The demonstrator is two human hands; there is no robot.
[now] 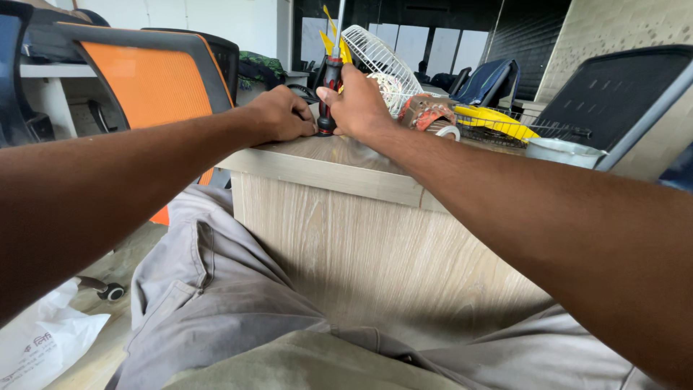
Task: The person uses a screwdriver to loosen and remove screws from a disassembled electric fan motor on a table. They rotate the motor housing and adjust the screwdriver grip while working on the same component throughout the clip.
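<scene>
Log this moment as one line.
right hand: grips upright screwdriver | left hand: fisted beside its base | surface: wooden desk

Right hand: closed on red/black screwdriver, upright, handle-end on wood counter. Left hand: fist beside it. Behind: white fan guard, yellow blades.

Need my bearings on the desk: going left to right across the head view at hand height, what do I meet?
Orange chair back → left hand → screwdriver, held upright → right hand → white fan guard → tape roll → yellow fan blade → grey bowl → dark chair back.
</scene>
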